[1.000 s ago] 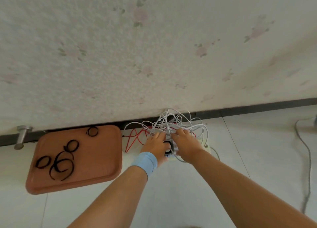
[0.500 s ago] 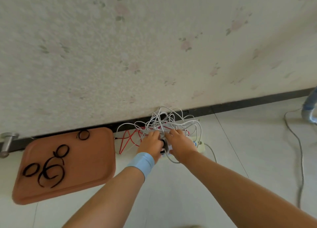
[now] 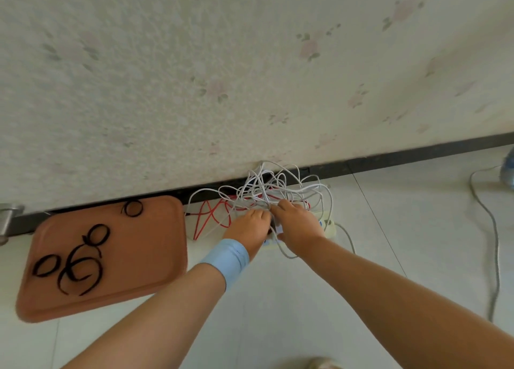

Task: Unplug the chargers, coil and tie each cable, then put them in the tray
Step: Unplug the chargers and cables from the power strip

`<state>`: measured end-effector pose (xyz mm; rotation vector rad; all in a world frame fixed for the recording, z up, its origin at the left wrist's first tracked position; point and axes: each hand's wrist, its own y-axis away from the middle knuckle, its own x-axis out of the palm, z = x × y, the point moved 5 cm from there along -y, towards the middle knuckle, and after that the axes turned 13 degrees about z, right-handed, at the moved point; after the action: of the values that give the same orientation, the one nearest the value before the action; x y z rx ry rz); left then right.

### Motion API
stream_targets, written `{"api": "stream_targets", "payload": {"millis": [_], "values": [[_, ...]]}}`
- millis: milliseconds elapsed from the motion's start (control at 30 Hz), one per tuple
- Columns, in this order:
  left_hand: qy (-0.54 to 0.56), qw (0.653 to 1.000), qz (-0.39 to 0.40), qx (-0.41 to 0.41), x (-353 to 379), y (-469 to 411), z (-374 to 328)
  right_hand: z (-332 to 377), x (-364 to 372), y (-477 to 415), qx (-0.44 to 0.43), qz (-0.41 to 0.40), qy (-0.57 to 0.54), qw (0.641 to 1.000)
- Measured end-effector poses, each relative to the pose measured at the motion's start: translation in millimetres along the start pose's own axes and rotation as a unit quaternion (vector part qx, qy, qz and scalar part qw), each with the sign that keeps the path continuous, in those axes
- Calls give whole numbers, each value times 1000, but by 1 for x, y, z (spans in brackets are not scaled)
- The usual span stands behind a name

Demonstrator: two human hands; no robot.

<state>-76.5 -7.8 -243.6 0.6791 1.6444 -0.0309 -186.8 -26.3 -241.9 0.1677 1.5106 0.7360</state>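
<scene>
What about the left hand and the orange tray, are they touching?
Apart. The head view shows floor and red cable loops between the left hand and the tray; the hand is over by the white cable tangle.

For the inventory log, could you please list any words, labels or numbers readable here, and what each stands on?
No text can be read.
The power strip carries a small blue mark, too blurred to read.
The tray bears no writing.
</scene>
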Motion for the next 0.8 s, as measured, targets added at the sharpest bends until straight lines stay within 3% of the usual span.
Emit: {"api": "stream_targets", "payload": {"millis": [133,300,400,500,567,700,800], "values": [[62,998,3,28,-18,4,7,3,-1,1,1,15,6,1000],[175,983,40,41,-28,25,23,14,-28,16,5,90,65,994],[175,978,106,32,-29,38,31,22,-63,38,31,68,-121,990],[145,971,189,-20,-22,52,43,38,-74,51,-22,120,-412,903],[104,965,239,-40,-15,61,51,55,-64,55,-70,145,-382,910],[83,936,331,-90,6,82,62,75,-20,50,-101,37,-251,962],[79,930,346,-92,23,94,59,71,26,38,-58,89,-156,982]]}}
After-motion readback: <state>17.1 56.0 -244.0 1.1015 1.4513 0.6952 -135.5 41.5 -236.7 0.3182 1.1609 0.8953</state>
